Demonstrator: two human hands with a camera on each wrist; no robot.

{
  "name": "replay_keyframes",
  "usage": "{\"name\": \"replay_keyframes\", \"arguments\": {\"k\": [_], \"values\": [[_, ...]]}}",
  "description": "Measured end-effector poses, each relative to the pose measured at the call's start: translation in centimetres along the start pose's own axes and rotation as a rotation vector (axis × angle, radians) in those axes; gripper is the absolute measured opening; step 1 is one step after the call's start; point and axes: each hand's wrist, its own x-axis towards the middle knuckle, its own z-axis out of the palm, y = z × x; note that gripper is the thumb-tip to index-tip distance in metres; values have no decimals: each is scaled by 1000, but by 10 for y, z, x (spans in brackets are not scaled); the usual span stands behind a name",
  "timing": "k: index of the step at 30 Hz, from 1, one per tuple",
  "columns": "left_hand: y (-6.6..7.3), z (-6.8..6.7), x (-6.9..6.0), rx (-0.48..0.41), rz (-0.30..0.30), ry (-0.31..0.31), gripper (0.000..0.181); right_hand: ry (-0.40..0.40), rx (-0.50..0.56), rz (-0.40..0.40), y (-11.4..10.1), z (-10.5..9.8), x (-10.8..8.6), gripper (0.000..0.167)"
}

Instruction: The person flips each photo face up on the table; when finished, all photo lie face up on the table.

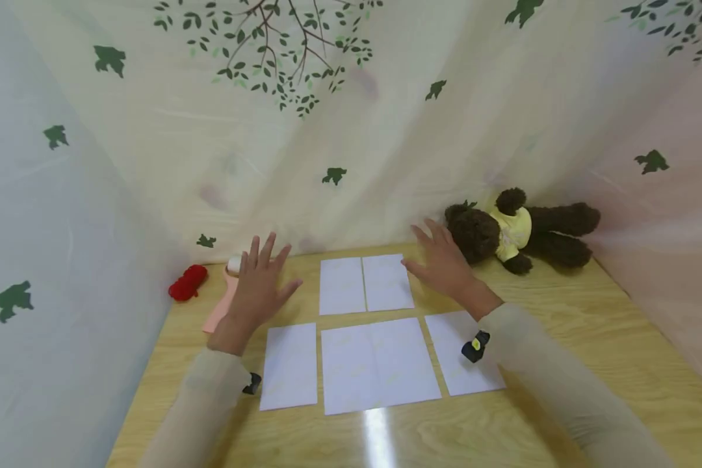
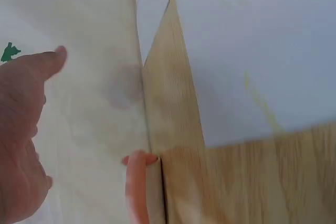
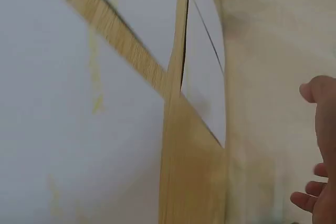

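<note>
The left hand (image 1: 259, 286) is held with fingers spread, between a pink object (image 1: 222, 305) with a white end and the white sheets at the back (image 1: 342, 286). In the left wrist view the left hand (image 2: 23, 135) holds nothing. The right hand (image 1: 444, 263) has its fingers spread beside the head of a brown teddy bear (image 1: 474, 235) in a yellow shirt. Nothing is in the right hand (image 3: 325, 145) in the right wrist view. Nearer the person lie a left sheet (image 1: 289, 367), a wide middle sheet (image 1: 380, 367) and a right sheet (image 1: 462, 377), partly under the right forearm.
A red object (image 1: 188, 283) lies at the back left of the wooden table (image 1: 444, 435). Cloth walls (image 1: 269, 169) with leaf prints stand behind and on both sides. Dark wrist devices (image 1: 475, 346) sit on the sleeves.
</note>
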Motion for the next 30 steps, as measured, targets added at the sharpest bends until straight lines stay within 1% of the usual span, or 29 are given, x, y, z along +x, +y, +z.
{"name": "replay_keyframes", "arguments": {"k": [2,3,5,7,10,12,14,16,18,20,23,24,25,27,30], "values": [[5,4,2,-50,13,-24,74,-17,94,14,-13,6,6,71],[7,7,4,-68,29,-35,70,-35,129,22,-20,9,9,67],[14,12,7,-105,70,-63,63,-93,163,33,-33,17,17,62],[20,19,11,-133,120,-96,56,-156,144,21,-45,26,26,62],[26,27,15,-142,159,-181,49,-248,105,28,-62,38,38,67],[28,31,16,-139,158,-242,46,-296,92,49,-71,46,45,70],[28,35,17,-119,144,-293,42,-340,102,90,-78,51,52,75],[28,38,15,-112,132,-320,39,-370,110,127,-82,56,57,78],[28,40,13,-112,120,-331,38,-383,106,150,-85,60,61,80],[27,42,10,-124,104,-333,39,-385,76,141,-86,62,63,72],[24,42,7,-129,91,-325,40,-380,-29,79,-89,68,67,55],[22,42,6,-124,92,-322,40,-389,-60,70,-90,70,69,55],[21,42,6,-121,92,-321,40,-395,-92,54,-91,71,70,57],[18,41,5,-110,94,-320,39,-407,-137,38,-93,74,73,65],[15,38,3,-112,84,-327,39,-431,-172,28,-96,75,78,81]]}}
